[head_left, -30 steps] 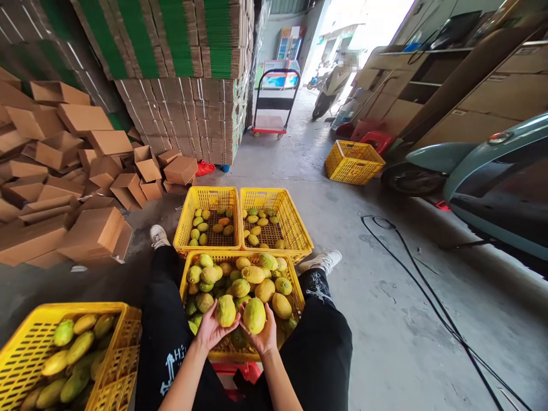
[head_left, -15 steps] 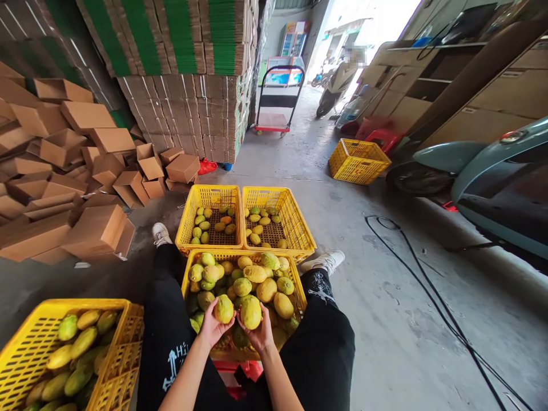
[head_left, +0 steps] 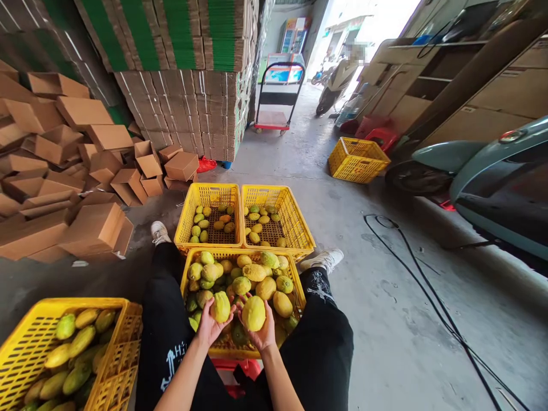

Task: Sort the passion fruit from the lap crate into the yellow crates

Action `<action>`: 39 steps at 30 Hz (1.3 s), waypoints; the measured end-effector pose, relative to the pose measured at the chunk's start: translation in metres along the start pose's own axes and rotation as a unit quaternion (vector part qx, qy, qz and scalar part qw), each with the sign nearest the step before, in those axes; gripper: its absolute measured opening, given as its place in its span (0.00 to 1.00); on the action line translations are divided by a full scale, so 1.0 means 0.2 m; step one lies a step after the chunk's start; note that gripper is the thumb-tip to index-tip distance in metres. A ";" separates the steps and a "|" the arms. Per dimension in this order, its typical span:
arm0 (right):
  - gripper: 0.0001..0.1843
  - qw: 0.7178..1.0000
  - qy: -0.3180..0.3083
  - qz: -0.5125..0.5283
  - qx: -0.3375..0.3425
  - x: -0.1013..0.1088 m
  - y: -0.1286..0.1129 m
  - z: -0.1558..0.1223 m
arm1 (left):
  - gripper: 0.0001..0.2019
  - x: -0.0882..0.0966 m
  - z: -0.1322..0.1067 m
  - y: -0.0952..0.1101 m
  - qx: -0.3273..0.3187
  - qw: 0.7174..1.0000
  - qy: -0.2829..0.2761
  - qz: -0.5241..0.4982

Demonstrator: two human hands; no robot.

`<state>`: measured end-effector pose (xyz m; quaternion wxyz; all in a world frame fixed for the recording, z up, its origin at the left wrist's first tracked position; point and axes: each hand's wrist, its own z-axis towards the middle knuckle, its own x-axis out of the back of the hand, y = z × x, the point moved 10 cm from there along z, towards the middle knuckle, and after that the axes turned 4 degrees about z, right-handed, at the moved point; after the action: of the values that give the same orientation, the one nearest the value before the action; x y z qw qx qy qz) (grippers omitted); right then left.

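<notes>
We've got the left hand (head_left: 208,328) wrapped round one yellow-green fruit (head_left: 220,306) and the right hand (head_left: 264,335) round a bigger fruit (head_left: 254,313), both just over the full crate (head_left: 185,279) at 6 o'clock, looks like we're comparing them, so next up is a call on where each belongs.

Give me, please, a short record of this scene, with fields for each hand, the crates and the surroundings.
Left hand: holds the smaller fruit, fingers curled under it.
Right hand: holds the larger fruit, close beside the other.
Near crate: yellow, between the person's legs, heaped with yellow-green fruit.
Front crates: far left crate and far right crate, side by side, a few small fruit in each.
Side crate: yellow, at the person's left, holds longer fruit.
Surroundings: cardboard boxes on the left, scooter on the right.
</notes>
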<state>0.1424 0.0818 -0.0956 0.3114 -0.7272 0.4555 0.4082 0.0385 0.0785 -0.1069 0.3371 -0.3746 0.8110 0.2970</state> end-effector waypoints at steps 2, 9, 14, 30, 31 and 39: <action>0.21 0.999 0.027 -0.015 -0.022 0.05 0.02 0.01 | 0.15 -0.01 -0.01 -0.05 0.027 0.999 -0.006 0.044; 0.23 0.995 0.056 -0.040 -0.076 0.14 0.08 0.02 | 0.20 -0.08 -0.02 -0.10 0.050 0.995 -0.048 0.076; 0.22 0.996 0.049 -0.044 -0.062 0.11 0.08 0.02 | 0.20 -0.06 -0.01 -0.06 0.036 0.997 -0.043 0.044; 0.25 0.998 -0.029 0.035 -0.033 -0.01 0.02 -0.03 | 0.18 -0.08 -0.02 -0.03 0.039 0.991 -0.121 -0.034; 0.25 0.999 -0.021 0.032 -0.036 0.01 0.03 -0.02 | 0.18 -0.08 -0.02 -0.04 0.044 0.993 -0.108 -0.023; 0.20 0.997 0.025 0.010 -0.067 0.08 0.09 0.02 | 0.17 -0.06 -0.01 -0.09 0.059 0.996 -0.064 0.024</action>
<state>0.1288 0.0711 -0.1125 0.2469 -0.7519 0.4417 0.4227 0.0575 0.0728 -0.1013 0.4027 -0.3152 0.8124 0.2801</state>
